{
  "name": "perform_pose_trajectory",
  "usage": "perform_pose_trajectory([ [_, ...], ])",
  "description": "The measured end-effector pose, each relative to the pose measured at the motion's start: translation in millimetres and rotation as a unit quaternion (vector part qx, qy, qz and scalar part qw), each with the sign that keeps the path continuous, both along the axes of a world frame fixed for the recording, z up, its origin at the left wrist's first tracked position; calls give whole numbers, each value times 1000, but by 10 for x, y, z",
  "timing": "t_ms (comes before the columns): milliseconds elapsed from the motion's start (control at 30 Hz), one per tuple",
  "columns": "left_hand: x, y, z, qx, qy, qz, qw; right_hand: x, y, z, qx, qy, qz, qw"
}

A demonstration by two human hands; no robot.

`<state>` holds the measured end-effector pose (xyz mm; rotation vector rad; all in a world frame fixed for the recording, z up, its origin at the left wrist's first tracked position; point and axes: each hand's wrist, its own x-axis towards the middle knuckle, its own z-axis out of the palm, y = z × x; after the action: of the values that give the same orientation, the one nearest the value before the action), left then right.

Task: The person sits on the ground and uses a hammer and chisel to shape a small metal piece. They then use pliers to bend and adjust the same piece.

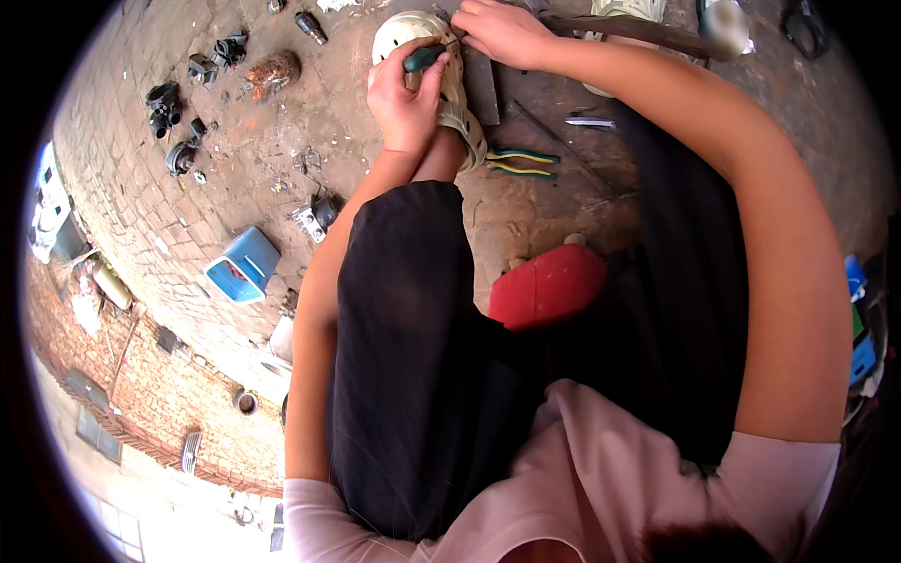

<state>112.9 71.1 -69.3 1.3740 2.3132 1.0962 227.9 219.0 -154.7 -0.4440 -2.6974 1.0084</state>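
My left hand (405,108) is wrapped round the dark green handle of what looks like a screwdriver (424,58), just above my cream clog (399,30). Its thin shaft points right, toward my right hand (502,33). There the fingertips are pinched together at the top of the view; whatever they hold is too small or hidden to name. Below them a dark flat metal bar (481,89) lies against the clog. Pliers with green and yellow handles (522,163) rest on the ground by the clog's heel, their jaws partly hidden.
A silver pen-like piece (590,122) and a thin dark rod (554,141) lie to the right. Long-handled hammer-like tool (638,33) sits beyond my right forearm. Several black parts (164,108) are scattered left, near a blue bin (244,265). Something red (549,286) is between my legs.
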Motion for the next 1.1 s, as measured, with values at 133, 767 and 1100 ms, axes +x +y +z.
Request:
perform_pose_trajectory([
  [133, -2, -38, -19, 0, -44, 23, 999, 24, -33, 18, -55, 15, -12, 998],
  [767, -2, -41, -17, 15, -26, 4, 1000, 41, -135, 59, -47, -3, -64, 997],
  [1100, -44, 15, -6, 3, -48, 25, 999, 50, -136, 6, -76, 30, -83, 993],
])
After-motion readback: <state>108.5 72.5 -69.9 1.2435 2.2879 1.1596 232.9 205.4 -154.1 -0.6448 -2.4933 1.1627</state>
